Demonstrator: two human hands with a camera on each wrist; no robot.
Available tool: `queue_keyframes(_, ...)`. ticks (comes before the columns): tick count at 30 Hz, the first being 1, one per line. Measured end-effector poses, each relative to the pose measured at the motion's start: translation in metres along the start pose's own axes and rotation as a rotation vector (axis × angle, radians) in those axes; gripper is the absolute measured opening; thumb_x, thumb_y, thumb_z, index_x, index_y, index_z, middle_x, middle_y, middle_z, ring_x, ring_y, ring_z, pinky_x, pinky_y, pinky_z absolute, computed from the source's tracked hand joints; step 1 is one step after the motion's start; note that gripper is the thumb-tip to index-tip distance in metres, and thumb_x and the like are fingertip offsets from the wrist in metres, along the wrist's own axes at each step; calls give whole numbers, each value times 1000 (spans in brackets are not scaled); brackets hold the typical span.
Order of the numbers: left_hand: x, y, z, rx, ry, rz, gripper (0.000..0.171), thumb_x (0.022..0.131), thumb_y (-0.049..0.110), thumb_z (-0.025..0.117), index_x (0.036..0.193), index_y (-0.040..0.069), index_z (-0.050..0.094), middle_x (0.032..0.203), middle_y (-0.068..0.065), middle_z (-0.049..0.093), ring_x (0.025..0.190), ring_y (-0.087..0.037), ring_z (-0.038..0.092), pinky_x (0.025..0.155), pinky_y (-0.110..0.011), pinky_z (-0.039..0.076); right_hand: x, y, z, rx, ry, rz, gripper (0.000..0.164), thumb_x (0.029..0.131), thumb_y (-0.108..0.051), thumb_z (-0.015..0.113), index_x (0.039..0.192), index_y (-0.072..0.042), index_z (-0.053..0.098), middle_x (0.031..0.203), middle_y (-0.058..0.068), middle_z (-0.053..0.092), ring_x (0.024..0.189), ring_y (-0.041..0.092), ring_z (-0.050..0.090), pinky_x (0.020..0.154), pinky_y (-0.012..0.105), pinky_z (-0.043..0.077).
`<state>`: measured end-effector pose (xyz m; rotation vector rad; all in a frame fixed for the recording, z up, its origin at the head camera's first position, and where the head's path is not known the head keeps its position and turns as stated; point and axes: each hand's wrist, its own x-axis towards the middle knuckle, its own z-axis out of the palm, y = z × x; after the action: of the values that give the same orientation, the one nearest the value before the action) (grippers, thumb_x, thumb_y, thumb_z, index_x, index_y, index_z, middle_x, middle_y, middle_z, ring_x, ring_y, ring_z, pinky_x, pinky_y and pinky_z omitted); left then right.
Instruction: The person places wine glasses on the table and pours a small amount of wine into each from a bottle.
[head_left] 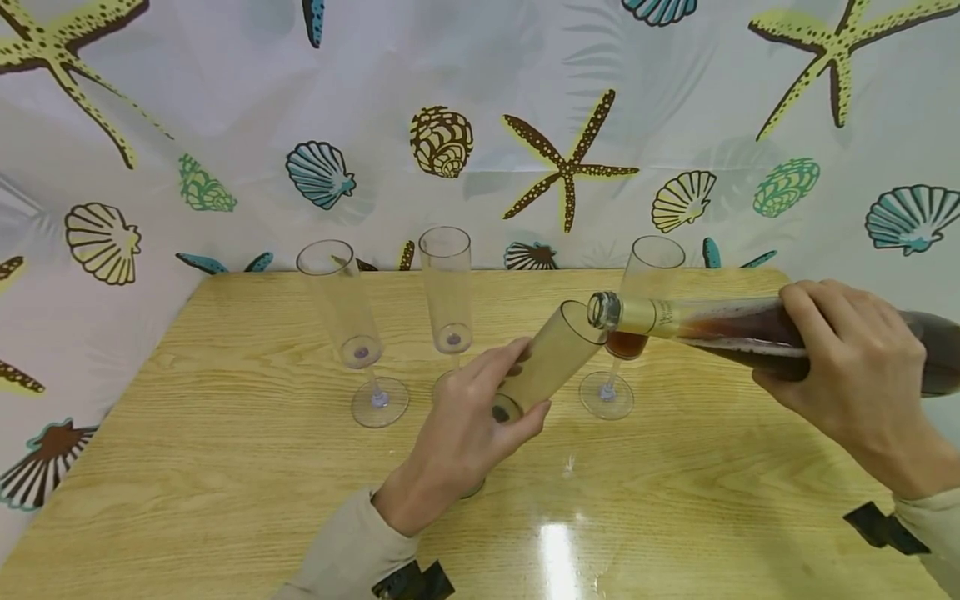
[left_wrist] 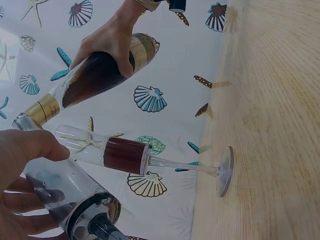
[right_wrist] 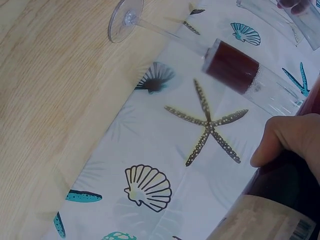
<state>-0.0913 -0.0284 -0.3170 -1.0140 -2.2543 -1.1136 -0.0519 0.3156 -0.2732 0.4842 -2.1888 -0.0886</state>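
My left hand [head_left: 468, 417] grips a clear champagne flute [head_left: 553, 354] that leans to the right. In the left wrist view no liquid shows in that flute. My right hand [head_left: 855, 367] holds a dark bottle [head_left: 723, 327] with a gold neck label, lying nearly level. The mouth of the bottle is right at the tilted flute's rim. Red-brown liquid lies along the bottle's inside toward the neck. Behind them a second flute [left_wrist: 126, 155] stands upright, partly filled with dark red liquid. The held flute's stem is mostly hidden behind my left hand.
Two more flutes stand upright toward the back left, one at the far left [head_left: 360, 350] and one nearer the middle [head_left: 446, 292]. A wooden table [head_left: 225, 467] bears them. A white cloth [head_left: 465, 75] with shells and starfish hangs behind it.
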Motion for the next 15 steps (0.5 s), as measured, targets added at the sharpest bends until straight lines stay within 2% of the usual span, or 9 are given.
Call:
queue_keyframes(7,-1,-1,-1,4,-1,0,55,78,11,77,127,-4,57,113,-15,67,98,-23,66,75,-29,59,3,-1,-1,-26,-16,-34,89,33,-12,90,114,6,56,101,28,59,94,48,55,83,62,46)
queue_keyframes(15,-1,-1,-2,-3,6,6,57,77,12,78,127,-5,57,113,-16,67,98,-24,67,75,-29,59,4,0,-1,-28,-11,-42,84,37,-12,87,114,6,57,100,28,60,93,48,56,83,61,46)
